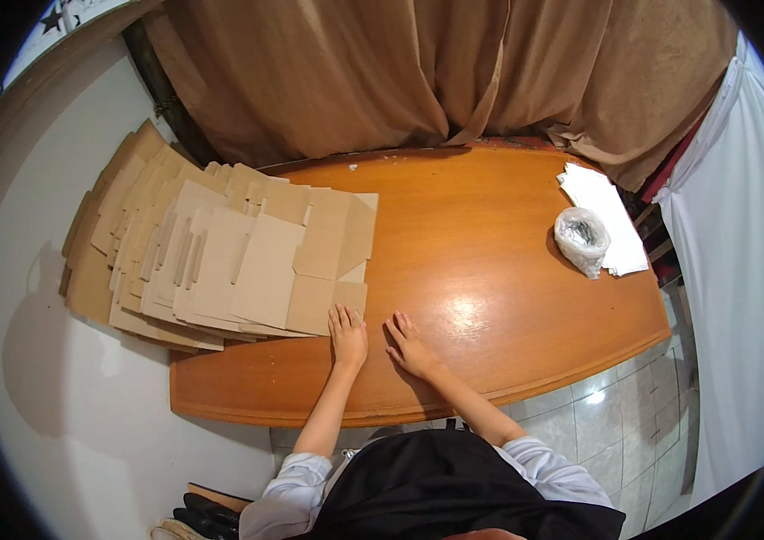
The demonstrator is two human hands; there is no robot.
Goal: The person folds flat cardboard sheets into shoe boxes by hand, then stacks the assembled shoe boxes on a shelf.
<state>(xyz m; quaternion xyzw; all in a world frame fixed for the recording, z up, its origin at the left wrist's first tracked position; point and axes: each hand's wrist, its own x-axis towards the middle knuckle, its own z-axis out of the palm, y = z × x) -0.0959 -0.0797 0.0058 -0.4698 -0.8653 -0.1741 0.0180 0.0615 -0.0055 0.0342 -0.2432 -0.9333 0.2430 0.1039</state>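
My left hand (348, 337) lies with straight fingers at the near right corner of a spread of flat cardboard box blanks (260, 270), its fingertips touching the edge of the top one. The blanks overlap like fanned sheets and cover the left part of the wooden table (490, 225). A short way to the right, my right hand (411, 346) rests on the bare wood with its fingers spread. Nothing is held in either hand.
At the table's far right stands a clear plastic bag (583, 241) with something silvery inside. Beside it lie white sheets (611, 216). A brown curtain (454, 72) hangs along the far edge, a white cloth (728, 243) on the right, and a white wall (67, 297) borders the left.
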